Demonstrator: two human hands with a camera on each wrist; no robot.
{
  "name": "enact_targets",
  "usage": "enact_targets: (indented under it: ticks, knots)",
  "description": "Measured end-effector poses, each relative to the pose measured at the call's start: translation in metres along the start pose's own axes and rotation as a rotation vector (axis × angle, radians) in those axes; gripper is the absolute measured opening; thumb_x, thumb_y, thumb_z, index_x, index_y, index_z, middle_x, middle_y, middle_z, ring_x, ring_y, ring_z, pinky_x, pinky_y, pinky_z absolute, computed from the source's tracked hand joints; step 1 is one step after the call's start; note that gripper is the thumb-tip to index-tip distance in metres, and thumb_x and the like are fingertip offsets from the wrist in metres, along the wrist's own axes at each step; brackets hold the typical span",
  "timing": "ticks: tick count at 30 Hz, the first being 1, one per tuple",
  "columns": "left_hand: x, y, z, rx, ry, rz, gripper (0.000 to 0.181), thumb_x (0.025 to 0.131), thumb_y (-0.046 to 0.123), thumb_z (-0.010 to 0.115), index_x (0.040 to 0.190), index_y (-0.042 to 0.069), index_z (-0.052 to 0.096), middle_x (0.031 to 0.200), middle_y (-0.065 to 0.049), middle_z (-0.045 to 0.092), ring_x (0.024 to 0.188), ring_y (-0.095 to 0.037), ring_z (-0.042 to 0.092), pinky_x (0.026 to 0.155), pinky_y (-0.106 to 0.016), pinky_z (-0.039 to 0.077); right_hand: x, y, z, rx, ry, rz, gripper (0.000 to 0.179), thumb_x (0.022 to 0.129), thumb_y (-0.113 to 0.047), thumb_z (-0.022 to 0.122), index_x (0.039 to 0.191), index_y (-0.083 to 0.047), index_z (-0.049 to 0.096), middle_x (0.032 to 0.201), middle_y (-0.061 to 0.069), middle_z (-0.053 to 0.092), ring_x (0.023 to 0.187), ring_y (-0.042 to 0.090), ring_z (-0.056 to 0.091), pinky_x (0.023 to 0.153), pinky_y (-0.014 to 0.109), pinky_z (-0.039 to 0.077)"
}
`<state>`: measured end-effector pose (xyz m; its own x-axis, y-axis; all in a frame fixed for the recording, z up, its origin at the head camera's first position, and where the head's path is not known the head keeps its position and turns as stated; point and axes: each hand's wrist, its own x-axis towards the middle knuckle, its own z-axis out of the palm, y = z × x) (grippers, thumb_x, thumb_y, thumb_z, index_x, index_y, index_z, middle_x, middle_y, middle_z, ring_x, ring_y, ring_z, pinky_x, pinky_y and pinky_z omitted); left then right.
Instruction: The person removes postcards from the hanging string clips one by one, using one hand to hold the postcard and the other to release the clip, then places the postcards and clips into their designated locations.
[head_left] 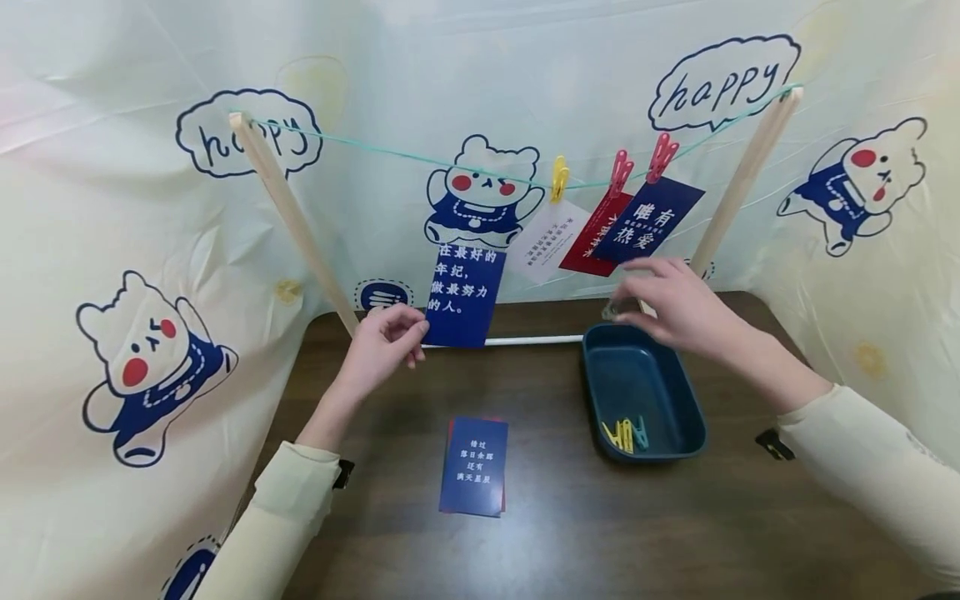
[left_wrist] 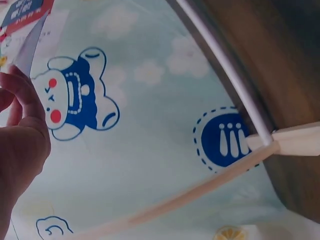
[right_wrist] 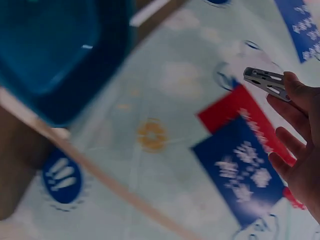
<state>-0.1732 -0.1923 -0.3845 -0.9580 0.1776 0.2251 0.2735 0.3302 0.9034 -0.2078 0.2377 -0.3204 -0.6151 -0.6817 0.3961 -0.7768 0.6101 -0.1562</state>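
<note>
My left hand (head_left: 381, 340) pinches a dark blue card (head_left: 465, 292) with white writing by its lower left edge, holding it upright below the green string (head_left: 397, 152). In the right wrist view, my right hand (right_wrist: 302, 125) pinches a greyish clothespin (right_wrist: 265, 82) between thumb and forefinger; the other fingers are loosely bent. That hand is above the far end of a dark blue bin (head_left: 645, 383). Hanging from the string are a white card (head_left: 547, 237) under a yellow clothespin (head_left: 559, 179), a red card (head_left: 596, 242) and a blue card (head_left: 648, 221) under red clothespins (head_left: 662, 158).
Wooden posts (head_left: 292, 217) hold the string at both ends, joined low down by a white rod (head_left: 532, 340). A stack of cards (head_left: 474, 467) lies on the brown table (head_left: 360, 517). Yellow and green clothespins (head_left: 626, 435) lie in the bin. Behind hangs a printed cloth (head_left: 405, 75).
</note>
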Motion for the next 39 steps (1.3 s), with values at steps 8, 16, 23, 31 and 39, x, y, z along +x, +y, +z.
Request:
enact_targets:
  ticks: [8, 16, 23, 31, 39]
  knots:
    - [-0.023, -0.012, 0.015, -0.044, -0.209, -0.130, 0.011, 0.104, 0.005, 0.063, 0.110, -0.005, 0.066, 0.082, -0.017, 0.072, 0.064, -0.024, 0.072, 0.061, -0.042, 0.063, -0.040, 0.009, 0.029, 0.019, -0.140, 0.085, 0.031, 0.081, -0.009, 0.089, 0.108, -0.008, 0.075, 0.114, 0.014, 0.075, 0.123, 0.041, 0.060, 0.103, 0.065, 0.046]
    - [-0.037, -0.026, 0.030, -0.037, -0.321, -0.188, 0.011, 0.104, 0.004, 0.062, 0.111, -0.003, 0.065, 0.085, -0.016, 0.071, 0.065, -0.025, 0.073, 0.060, -0.041, 0.063, -0.060, 0.013, 0.054, 0.048, -0.221, 0.133, 0.030, 0.081, -0.011, 0.090, 0.107, -0.009, 0.075, 0.113, 0.013, 0.074, 0.118, 0.038, 0.062, 0.102, 0.065, 0.046]
    - [-0.049, -0.041, 0.037, 0.013, -0.393, -0.369, 0.008, 0.104, 0.001, 0.059, 0.105, -0.006, 0.061, 0.084, -0.021, 0.071, 0.064, -0.022, 0.074, 0.067, -0.048, 0.064, -0.070, 0.014, 0.067, 0.060, -0.282, 0.151, 0.027, 0.085, -0.016, 0.088, 0.108, -0.010, 0.075, 0.112, 0.010, 0.074, 0.118, 0.038, 0.062, 0.101, 0.061, 0.048]
    - [-0.068, -0.057, 0.046, -0.010, -0.472, -0.558, 0.005, 0.102, -0.002, 0.056, 0.099, -0.005, 0.059, 0.077, -0.016, 0.069, 0.061, -0.023, 0.074, 0.065, -0.042, 0.064, -0.079, 0.017, 0.080, 0.076, -0.325, 0.168, 0.025, 0.086, -0.015, 0.087, 0.107, -0.011, 0.074, 0.109, 0.009, 0.073, 0.116, 0.038, 0.063, 0.098, 0.060, 0.050]
    - [-0.078, -0.064, 0.054, 0.087, -0.460, -0.613, 0.011, 0.100, -0.001, 0.058, 0.090, -0.002, 0.059, 0.070, -0.016, 0.067, 0.056, -0.021, 0.073, 0.054, -0.031, 0.060, -0.086, 0.022, 0.086, 0.107, -0.357, 0.205, 0.025, 0.088, -0.017, 0.085, 0.109, -0.009, 0.073, 0.108, 0.008, 0.073, 0.112, 0.035, 0.063, 0.095, 0.059, 0.052]
